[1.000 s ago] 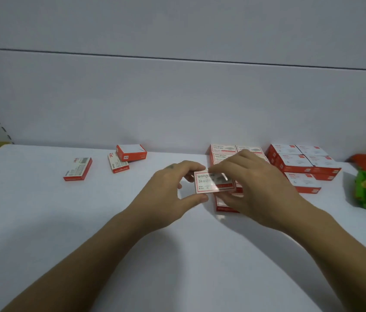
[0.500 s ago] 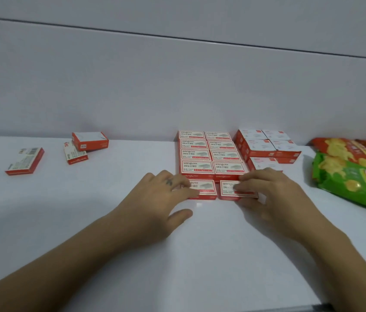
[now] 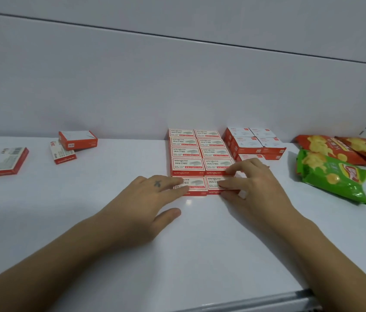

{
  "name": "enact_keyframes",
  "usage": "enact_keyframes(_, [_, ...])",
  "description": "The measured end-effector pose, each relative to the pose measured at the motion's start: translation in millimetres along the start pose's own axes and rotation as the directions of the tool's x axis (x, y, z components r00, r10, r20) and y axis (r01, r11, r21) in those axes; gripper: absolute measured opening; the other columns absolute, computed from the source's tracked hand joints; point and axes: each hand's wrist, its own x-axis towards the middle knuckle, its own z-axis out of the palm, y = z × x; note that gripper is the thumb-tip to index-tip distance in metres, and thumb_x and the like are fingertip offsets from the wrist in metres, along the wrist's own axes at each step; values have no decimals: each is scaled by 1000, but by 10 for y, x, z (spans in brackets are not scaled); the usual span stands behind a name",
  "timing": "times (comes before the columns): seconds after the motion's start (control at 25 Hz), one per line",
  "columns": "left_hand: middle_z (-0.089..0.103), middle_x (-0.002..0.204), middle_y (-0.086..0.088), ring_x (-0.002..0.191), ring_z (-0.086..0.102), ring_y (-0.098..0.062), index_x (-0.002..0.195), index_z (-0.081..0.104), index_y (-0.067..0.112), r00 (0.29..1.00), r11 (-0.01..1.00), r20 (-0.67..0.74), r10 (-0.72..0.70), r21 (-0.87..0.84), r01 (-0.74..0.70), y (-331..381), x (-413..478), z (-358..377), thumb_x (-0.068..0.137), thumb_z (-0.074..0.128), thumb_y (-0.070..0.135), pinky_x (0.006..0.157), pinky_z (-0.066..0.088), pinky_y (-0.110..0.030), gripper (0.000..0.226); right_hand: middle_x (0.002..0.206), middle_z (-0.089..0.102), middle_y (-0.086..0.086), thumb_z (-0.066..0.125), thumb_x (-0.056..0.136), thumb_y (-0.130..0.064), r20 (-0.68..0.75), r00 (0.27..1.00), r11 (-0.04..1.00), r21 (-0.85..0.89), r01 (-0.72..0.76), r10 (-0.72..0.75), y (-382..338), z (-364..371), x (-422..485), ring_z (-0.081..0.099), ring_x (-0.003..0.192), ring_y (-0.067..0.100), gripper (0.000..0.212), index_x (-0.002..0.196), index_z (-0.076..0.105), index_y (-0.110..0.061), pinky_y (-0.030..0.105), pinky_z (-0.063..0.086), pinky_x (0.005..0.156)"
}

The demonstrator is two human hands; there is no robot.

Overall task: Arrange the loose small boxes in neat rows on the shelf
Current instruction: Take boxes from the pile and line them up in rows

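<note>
On the white shelf (image 3: 110, 244), the box that both hands held in the air a second ago now lies flat in front of the block. The left hand (image 3: 146, 197) has its grip spread: straight fingertips press the front-left staple box (image 3: 194, 185), thumb apart on the shelf. The right hand (image 3: 251, 188) pinches the front-right staple box (image 3: 213, 182) between fingers on top and thumb at its near edge. The two boxes touch and start a new front row, so this placement looks nearly finished, needing only squaring.

Behind them stands the two-wide block of staple boxes (image 3: 200, 152), and right of it a second stack of red-and-white boxes (image 3: 254, 143). Three loose boxes (image 3: 64, 153) wait well apart on the left. A green chip bag (image 3: 332, 174) lies far right. No container shows besides the shelf.
</note>
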Motion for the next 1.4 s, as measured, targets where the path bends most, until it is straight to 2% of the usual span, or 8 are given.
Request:
enact_keyframes(0.08, [19, 152, 21, 136, 12, 1, 143, 20, 45, 1000, 1000, -15, 17, 6, -17, -15, -13, 6, 93, 23, 54, 102, 10, -19, 51, 122, 63, 9, 79, 73, -18, 9, 999, 998, 38, -53, 53, -44, -22, -5, 56, 112, 31, 20, 91, 78, -24, 37, 42, 91])
enact_keyframes(0.16, [21, 152, 21, 136, 14, 0, 143, 22, 44, 999, 1000, -27, 26, -6, -26, -28, -20, 4, 92, 24, 55, 100, 10, -17, 53, 135, 55, 1, 73, 80, -21, 89, 989, 991, 64, -120, 114, -61, -39, 5, 51, 122, 23, 20, 100, 75, -23, 32, 40, 97])
enact_keyframes(0.36, [22, 150, 24, 134, 14, 3, 143, 23, 44, 999, 999, -48, 22, -34, -24, -32, -10, -4, 95, 31, 52, 100, 11, -18, 50, 127, 61, -2, 73, 80, -22, 111, 991, 997, 34, -76, 71, -113, -89, 12, 55, 117, 21, 18, 97, 75, -19, 29, 41, 93])
enact_keyframes(0.52, [36, 145, 20, 131, 28, 1, 139, 37, 38, 983, 999, -182, -15, -47, 7, -57, -18, -179, 93, 33, 54, 102, 21, -22, 49, 138, 50, -3, 70, 79, -41, 158, 987, 999, -9, -34, 35, -178, -189, 221, 42, 128, 18, 30, 106, 68, -27, 33, 28, 106])
enact_keyframes(0.72, [49, 137, 13, 125, 40, -10, 132, 47, 34, 923, 982, -354, -152, 47, 180, -287, -138, -388, 88, 49, 50, 101, 30, -33, 47, 138, 48, -8, 66, 79, -46, 194, 976, 993, 77, 85, -99, -521, -143, 700, 42, 126, 15, 57, 131, 49, -30, 30, 30, 104])
enact_keyframes(1.0, [54, 130, 10, 121, 43, -16, 128, 50, 32, 797, 856, -445, -408, 117, 503, -919, -404, -698, 83, 55, 52, 97, 29, -37, 49, 141, 44, -8, 60, 83, -49, 275, 924, 959, 173, 223, -265, -1345, 287, 1346, 41, 127, 17, 63, 139, 38, -32, 32, 34, 103])
enact_keyframes(1.24, [56, 127, 9, 115, 47, -17, 127, 48, 37, 667, 723, -380, -641, -7, 691, -1341, -719, -865, 77, 61, 58, 91, 35, -35, 56, 139, 44, -1, 60, 84, -47, 342, 900, 957, 203, 209, -269, -1744, 663, 1656, 47, 121, 22, 59, 136, 42, -28, 34, 38, 97])
enact_keyframes(1.4, [58, 123, 9, 112, 49, -16, 124, 50, 38, 670, 747, -405, -622, -50, 663, -1376, -712, -839, 77, 63, 55, 89, 35, -35, 52, 127, 52, 5, 57, 84, -52, 351, 924, 971, 226, 77, -155, -1927, 868, 1901, 54, 112, 24, 55, 131, 48, -24, 36, 44, 89])
